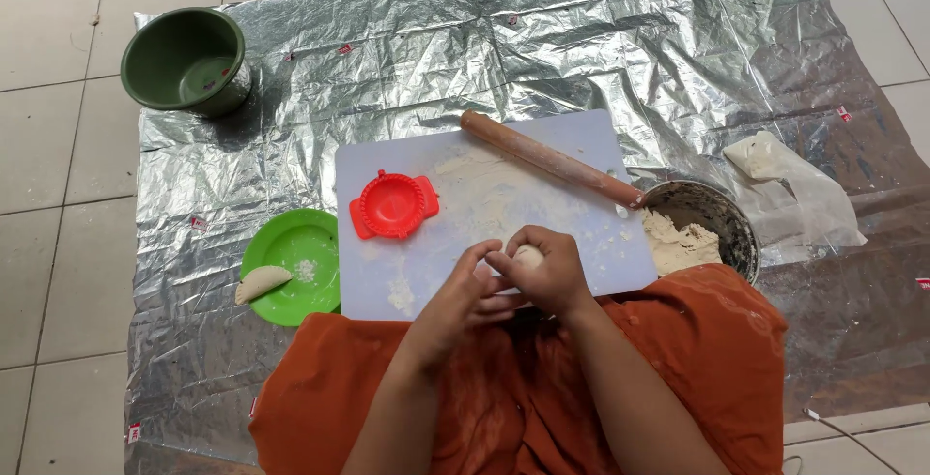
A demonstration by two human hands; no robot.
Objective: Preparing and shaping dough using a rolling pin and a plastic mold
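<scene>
My right hand (550, 274) is curled around a small ball of pale dough (529, 256) at the near edge of a white cutting board (455, 243). My left hand (465, 291) touches the same ball from the left with its fingertips. A red round dumpling press (392, 205) lies open on the board's left part. A wooden rolling pin (547, 157) rests diagonally across the board's far right corner. Flour is smeared over the board.
A metal bowl with dough (699, 233) stands right of the board. A green plate (295, 264) with one folded dumpling (260, 283) lies to the left. A dark green bowl (184, 59) sits far left. A crumpled plastic bag (794, 184) lies right. Foil sheet (484, 39) covers the tiled floor.
</scene>
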